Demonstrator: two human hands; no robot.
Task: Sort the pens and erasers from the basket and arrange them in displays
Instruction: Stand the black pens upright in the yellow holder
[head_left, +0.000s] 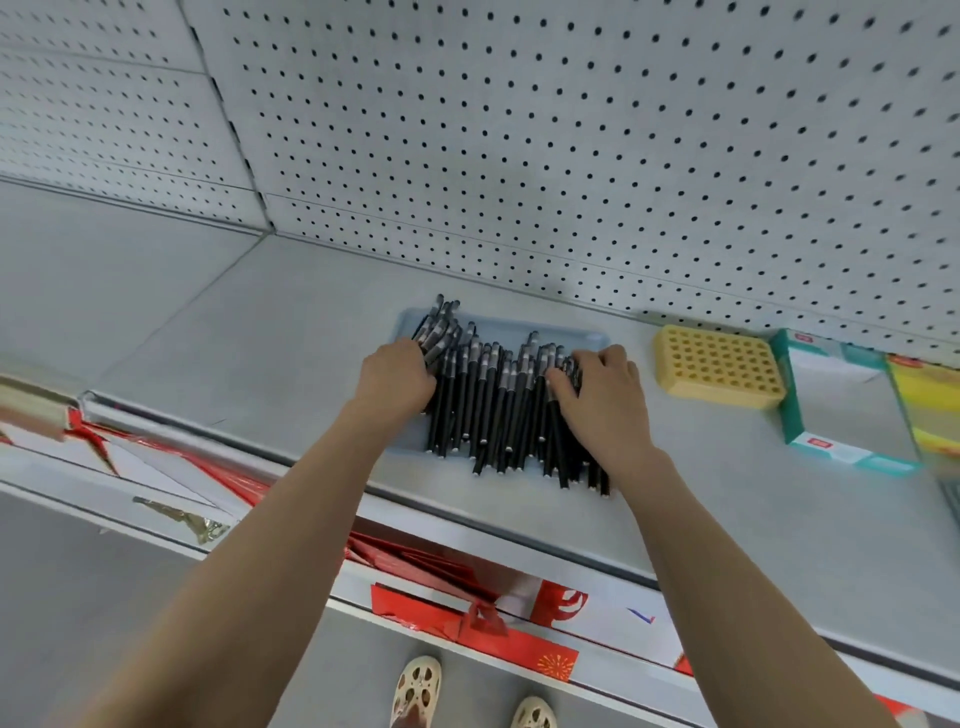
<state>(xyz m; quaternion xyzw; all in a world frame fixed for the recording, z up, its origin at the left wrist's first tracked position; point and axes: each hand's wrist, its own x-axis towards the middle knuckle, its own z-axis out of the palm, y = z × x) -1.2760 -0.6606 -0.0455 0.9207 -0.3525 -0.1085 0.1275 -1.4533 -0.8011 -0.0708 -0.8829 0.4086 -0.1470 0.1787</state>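
Between the fingers (563, 387): pens (493, 410), axes toward pegboard (571, 156) | left hand (397, 382), right hand (605, 397) curl onto bundle's flanks, equally near.

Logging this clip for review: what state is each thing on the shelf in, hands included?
black pens: piled loosely on the tray
blue tray: lying flat, mostly covered by pens
yellow holder: all holes empty
teal box: open, nothing visible inside
left hand: grips pens at pile's left end
right hand: fingers curled over pile's right side
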